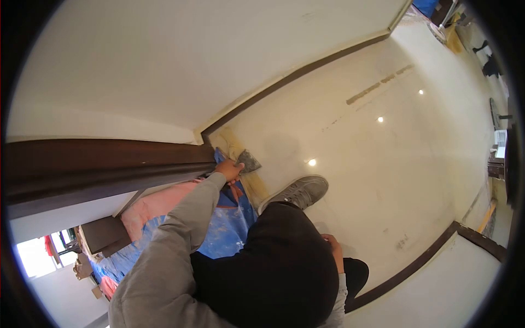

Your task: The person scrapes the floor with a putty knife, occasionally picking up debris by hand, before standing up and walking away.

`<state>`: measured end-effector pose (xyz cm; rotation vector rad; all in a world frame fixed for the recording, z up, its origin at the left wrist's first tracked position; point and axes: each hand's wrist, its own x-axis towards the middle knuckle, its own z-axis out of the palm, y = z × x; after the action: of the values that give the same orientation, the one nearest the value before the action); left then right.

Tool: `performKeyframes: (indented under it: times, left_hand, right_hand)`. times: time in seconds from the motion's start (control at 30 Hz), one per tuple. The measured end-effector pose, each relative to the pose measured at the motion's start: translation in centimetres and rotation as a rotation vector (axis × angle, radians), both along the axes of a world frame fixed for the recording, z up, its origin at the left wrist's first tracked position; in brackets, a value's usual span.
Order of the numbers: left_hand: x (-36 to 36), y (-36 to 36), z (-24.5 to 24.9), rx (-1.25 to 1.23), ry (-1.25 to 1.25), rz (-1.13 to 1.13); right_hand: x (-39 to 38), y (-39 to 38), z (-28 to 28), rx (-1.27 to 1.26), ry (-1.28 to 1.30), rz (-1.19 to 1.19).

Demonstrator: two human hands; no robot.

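Note:
My left hand (229,170) is closed around a putty knife (250,162) with a wide, grey-smeared blade. The blade lies low over the floor beside the foot of the dark brown door frame (120,161). Around it runs a strip of yellowish tape (255,187), along the edge of a blue plastic sheet (221,229). My right hand (333,246) rests at the side of my bent knee, which hides most of its fingers. My grey shoe (303,191) stands on the floor to the right of the tape.
A glossy cream floor (383,164) with a brown streak (377,90) stretches right. Dark skirting (306,68) follows the white wall (164,65). On the sheeting at lower left stands a brown box-like piece (105,236). Various items line the far right edge.

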<state>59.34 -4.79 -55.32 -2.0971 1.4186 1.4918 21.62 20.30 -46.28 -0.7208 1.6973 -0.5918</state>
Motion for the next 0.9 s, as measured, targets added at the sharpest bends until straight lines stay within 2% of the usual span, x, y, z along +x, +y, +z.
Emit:
performKeyframes:
  times: [0.07,0.13,0.33,0.37,0.43,0.5,0.53,0.63,0.7,0.8,0.83,0.9]
  left_hand:
    - [-1.9,-0.4,-0.1,0.002,0.016,-0.037]
    - [-3.8,-0.4,-0.9,-0.188,-0.005,-0.270]
    - [-11.6,-3.6,-1.0,-0.070,-0.017,-0.203]
    - [-11.3,-3.1,-1.1,-0.064,-0.017,-0.208]
    - [-9.5,-1.2,-1.6,-0.051,-0.118,-0.359]
    - [-5.3,1.6,-1.0,0.063,-0.003,-0.269]
    - [-5.3,2.1,-0.7,0.065,-0.009,-0.290]
    - [-5.6,2.2,0.0,0.059,-0.109,-0.153]
    - [-8.6,-0.4,-0.5,-0.082,-0.161,-0.256]
    - [-6.2,2.9,-3.5,-0.185,-0.282,-0.344]
    - [-4.9,4.2,-2.5,-0.189,-0.274,-0.336]
    - [-1.7,5.6,0.6,0.165,-0.131,-0.158]
  right_hand:
    - [-0.1,1.0,-1.1,-0.011,-0.019,-0.002]
    - [-0.2,0.4,0.0,0.034,-0.011,-0.003]
    - [-0.4,1.3,-1.1,0.094,-0.019,-0.078]
    - [-0.5,1.3,-0.9,0.095,-0.008,-0.084]
    - [-0.7,1.4,-0.7,0.086,0.019,-0.068]
    - [-1.0,1.9,-0.6,0.081,0.043,-0.079]
    - [-1.1,2.2,-0.9,0.088,0.043,-0.108]
    - [-0.5,2.1,-1.6,0.111,0.027,-0.135]
    - [-0.5,1.9,-1.9,0.117,0.028,-0.121]
    - [-0.5,1.6,-1.8,0.078,0.059,-0.033]
    - [-0.5,0.9,-1.0,0.079,0.060,-0.042]
    - [-0.3,1.0,-0.8,0.079,0.058,-0.096]
